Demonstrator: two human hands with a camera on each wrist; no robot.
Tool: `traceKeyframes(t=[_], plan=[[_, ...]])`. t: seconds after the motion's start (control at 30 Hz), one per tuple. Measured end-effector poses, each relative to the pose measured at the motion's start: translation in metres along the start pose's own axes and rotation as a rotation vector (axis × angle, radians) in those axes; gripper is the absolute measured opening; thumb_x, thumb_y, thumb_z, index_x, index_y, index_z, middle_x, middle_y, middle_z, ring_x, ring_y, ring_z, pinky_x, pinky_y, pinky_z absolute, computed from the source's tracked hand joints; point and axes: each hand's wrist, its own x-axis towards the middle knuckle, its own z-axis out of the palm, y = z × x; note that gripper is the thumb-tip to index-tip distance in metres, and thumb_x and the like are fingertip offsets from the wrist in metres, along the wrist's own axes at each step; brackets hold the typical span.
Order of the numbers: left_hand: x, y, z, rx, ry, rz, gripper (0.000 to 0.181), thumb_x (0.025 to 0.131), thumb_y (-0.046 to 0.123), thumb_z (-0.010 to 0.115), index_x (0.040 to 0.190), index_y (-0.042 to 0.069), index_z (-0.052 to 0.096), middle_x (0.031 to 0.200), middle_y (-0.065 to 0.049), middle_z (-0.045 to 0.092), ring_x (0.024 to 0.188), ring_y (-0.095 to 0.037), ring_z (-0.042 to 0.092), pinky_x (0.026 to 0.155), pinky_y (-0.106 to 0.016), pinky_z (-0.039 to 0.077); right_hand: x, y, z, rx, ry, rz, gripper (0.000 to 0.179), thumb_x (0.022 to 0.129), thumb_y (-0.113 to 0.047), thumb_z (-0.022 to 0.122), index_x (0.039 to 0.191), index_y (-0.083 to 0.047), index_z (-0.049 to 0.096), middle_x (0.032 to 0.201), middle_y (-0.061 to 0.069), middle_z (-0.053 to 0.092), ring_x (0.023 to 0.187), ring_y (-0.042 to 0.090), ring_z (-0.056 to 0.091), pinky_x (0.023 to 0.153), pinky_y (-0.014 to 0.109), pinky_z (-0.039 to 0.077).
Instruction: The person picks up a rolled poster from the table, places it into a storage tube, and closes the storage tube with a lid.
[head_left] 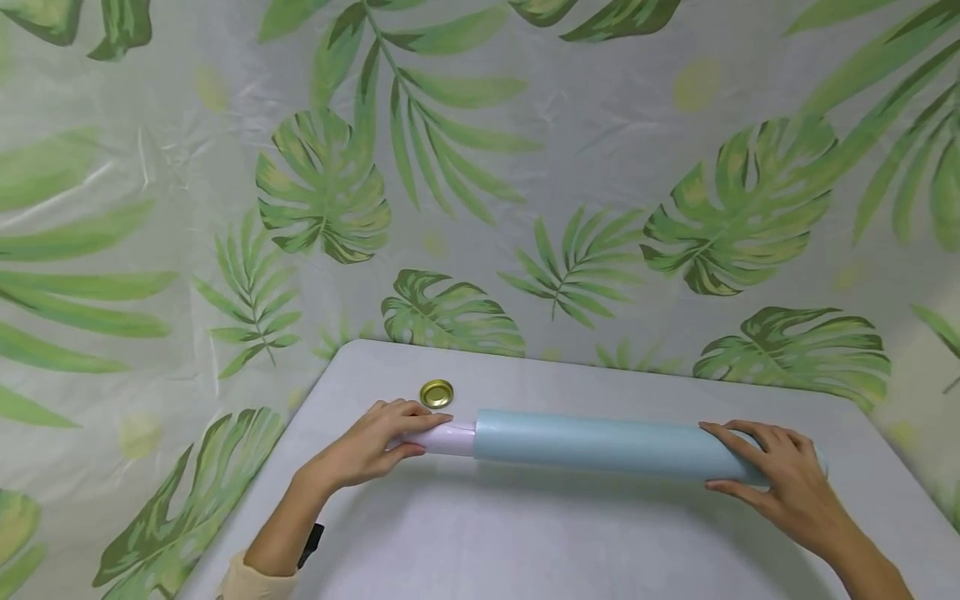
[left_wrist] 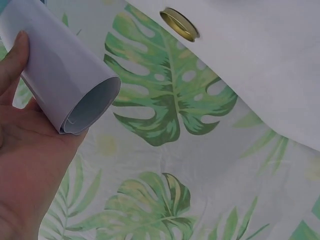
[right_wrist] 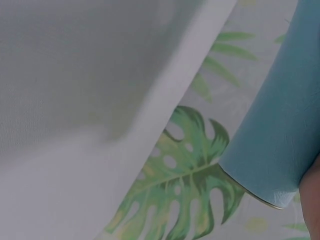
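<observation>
A long light blue tube [head_left: 592,446] is held roughly level above the white table. Toward its far right end, my right hand [head_left: 780,475] grips it with the thumb below and the fingers over the top. Out of the tube's left end sticks a pale lilac roll of paper [head_left: 453,439], its other part hidden inside. My left hand [head_left: 375,442] holds that roll near its outer end, between thumb and fingers. The left wrist view shows the roll's hollow open end [left_wrist: 92,107]. In the right wrist view, a thin gold rim [right_wrist: 260,199] edges the tube's end.
A round gold lid [head_left: 437,393] lies on the white table [head_left: 525,542], just beyond my left hand. Behind the table's back edge hangs a leaf-patterned sheet [head_left: 585,167]. A dark band [head_left: 311,546] sits at my left wrist, above a beige sleeve [head_left: 258,579].
</observation>
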Motion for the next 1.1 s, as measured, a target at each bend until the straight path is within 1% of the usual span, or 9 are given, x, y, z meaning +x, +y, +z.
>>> traceKeyframes(t=[0.13,0.47,0.63,0.77,0.93,1.03,1.1], plan=[[0.003,0.003,0.001,0.018,0.006,0.021,0.054,0.092,0.016,0.077,0.144,0.023,0.063,0.129,0.002,0.07,0.113,-0.015,0.063,0.095,-0.038,0.044,0.0,-0.003,0.001,0.007,0.006,0.001,0.091,0.059,-0.025,0.095,0.144,-0.027,0.063,0.125,0.012,0.064,0.113,0.032,0.054,0.092,0.062,0.031],[0.008,0.01,0.006,0.061,0.041,0.064,0.058,0.09,0.015,0.079,0.145,0.023,0.063,0.124,0.004,0.069,0.113,-0.014,0.062,0.093,-0.038,0.043,0.004,-0.007,0.001,0.015,0.024,-0.014,0.091,0.058,-0.025,0.095,0.143,-0.025,0.063,0.124,0.013,0.064,0.112,0.032,0.054,0.091,0.062,0.033],[0.01,0.015,0.008,0.096,0.079,0.094,0.058,0.089,0.015,0.08,0.144,0.023,0.064,0.123,0.003,0.069,0.116,-0.015,0.062,0.092,-0.039,0.044,0.007,-0.008,0.001,0.024,0.038,-0.017,0.092,0.057,-0.023,0.095,0.143,-0.024,0.064,0.124,0.013,0.064,0.111,0.031,0.054,0.091,0.063,0.033],[0.01,0.017,0.008,0.117,0.105,0.102,0.057,0.088,0.015,0.081,0.142,0.024,0.066,0.122,0.002,0.069,0.116,-0.017,0.063,0.091,-0.04,0.044,0.007,-0.009,0.003,0.025,0.046,-0.008,0.093,0.056,-0.023,0.096,0.143,-0.024,0.064,0.123,0.013,0.065,0.11,0.03,0.055,0.091,0.063,0.033],[0.01,0.016,0.01,0.125,0.113,0.111,0.058,0.087,0.013,0.082,0.141,0.025,0.066,0.122,0.002,0.069,0.116,-0.019,0.064,0.091,-0.042,0.045,0.004,-0.009,0.005,0.03,0.038,0.024,0.098,0.054,-0.025,0.098,0.144,-0.015,0.062,0.121,0.015,0.065,0.109,0.032,0.053,0.091,0.061,0.032],[0.01,0.015,0.011,0.129,0.117,0.116,0.058,0.087,0.014,0.082,0.141,0.025,0.066,0.123,0.001,0.07,0.117,-0.019,0.064,0.091,-0.042,0.046,0.005,-0.008,0.005,0.041,0.017,0.041,0.094,0.055,-0.026,0.099,0.14,-0.011,0.063,0.122,0.015,0.065,0.109,0.033,0.053,0.091,0.06,0.031],[0.01,0.015,0.012,0.133,0.118,0.114,0.057,0.087,0.015,0.081,0.141,0.025,0.066,0.124,0.001,0.069,0.118,-0.018,0.064,0.091,-0.042,0.046,0.007,-0.007,0.004,0.049,-0.008,0.044,0.089,0.057,-0.026,0.099,0.137,-0.01,0.063,0.124,0.015,0.063,0.111,0.035,0.053,0.092,0.06,0.031]])
